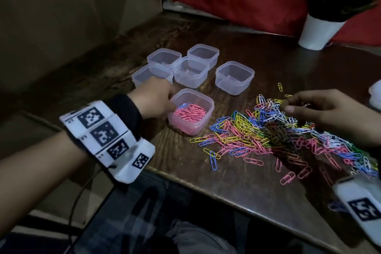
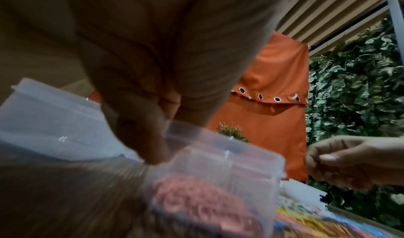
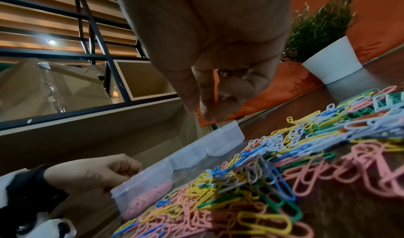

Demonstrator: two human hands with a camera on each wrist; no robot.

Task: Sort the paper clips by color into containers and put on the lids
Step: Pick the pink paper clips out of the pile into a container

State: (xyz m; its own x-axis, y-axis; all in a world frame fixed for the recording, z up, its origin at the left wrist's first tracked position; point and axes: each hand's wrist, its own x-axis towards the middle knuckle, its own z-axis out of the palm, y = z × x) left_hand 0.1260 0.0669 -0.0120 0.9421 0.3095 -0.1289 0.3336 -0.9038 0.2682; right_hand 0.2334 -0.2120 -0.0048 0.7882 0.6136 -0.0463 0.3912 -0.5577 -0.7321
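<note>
Toward the desk's (image 1: 243, 173) left edge, from the head view, we saw our left hand (image 1: 153, 97) at the near container (image 1: 190, 111), which held pink clips with one blue on top; its fingertips dipped over the rim, and we could not tell whether they held anything. Five empty containers (image 1: 235, 77) stood behind it. Our right hand (image 1: 321, 110) hovered over the mixed clip pile (image 1: 288, 132), which sprawled toward the desk's right edge, thumb and fingers curled together as if pinching.

At the left wrist, our fingers (image 2: 142, 138) curled against the container's rim (image 2: 218, 138); the blur hid any clip.

At the right wrist, our fingertips (image 3: 210, 107) were bunched above the pile (image 3: 284, 164), and we could not make out a clip between them.

We judged the clips light, thin, springy and inclined to hook into one another, so each was best pinched singly at its rounded end and lifted clear. The tubs looked light enough to slide; steadying one by its rim seemed wise.
</note>
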